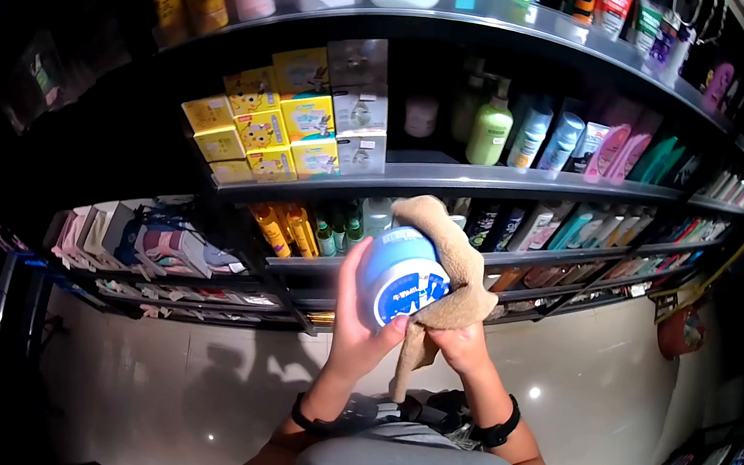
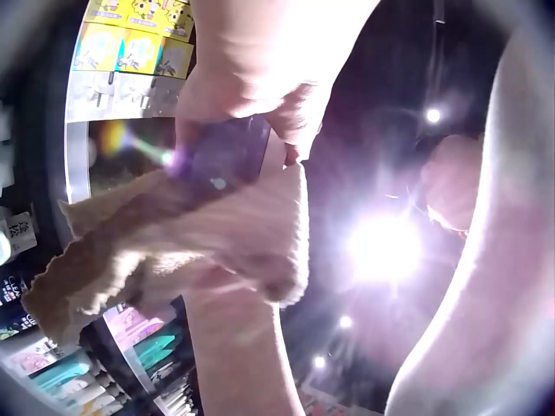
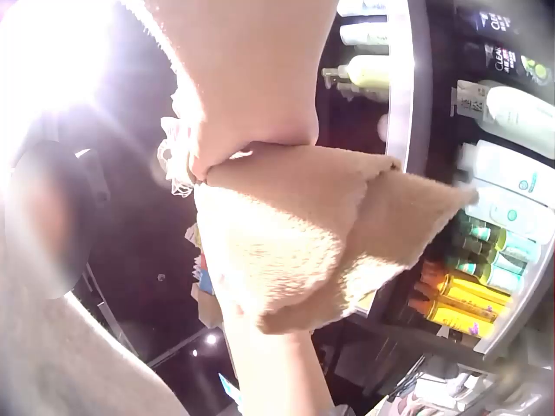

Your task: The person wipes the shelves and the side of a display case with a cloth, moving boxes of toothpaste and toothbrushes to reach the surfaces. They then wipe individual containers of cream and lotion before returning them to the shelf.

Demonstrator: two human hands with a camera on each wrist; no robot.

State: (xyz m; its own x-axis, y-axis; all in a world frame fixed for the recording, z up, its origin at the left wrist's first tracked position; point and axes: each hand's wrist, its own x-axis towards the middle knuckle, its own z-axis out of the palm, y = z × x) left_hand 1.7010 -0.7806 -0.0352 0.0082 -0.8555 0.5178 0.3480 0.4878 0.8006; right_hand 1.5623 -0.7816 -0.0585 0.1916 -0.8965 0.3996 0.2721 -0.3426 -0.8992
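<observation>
A blue jar [image 1: 396, 254] with a white-rimmed, printed blue lid is tilted in the head view. The left hand [image 1: 363, 314] grips it from the left side, thumb near the lid's lower edge. A tan cloth [image 1: 459, 266] wraps along the jar's right side, one end hanging down between the wrists. The right hand [image 1: 461, 344] holds this cloth against the jar, its fingers mostly hidden under the fabric. In the left wrist view the cloth [image 2: 208, 225] lies below the left hand [image 2: 260, 78]; in the right wrist view the cloth [image 3: 295, 234] covers the right fingers.
Ahead, a shelf [image 1: 458, 180] bears yellow boxes [image 1: 262, 130], a green pump bottle [image 1: 491, 127] and tubes. Lower down stand orange bottles [image 1: 295, 228]. Folded goods [image 1: 175, 245] lie at the left, and a reddish basket [image 1: 680, 332] sits on the floor at the right.
</observation>
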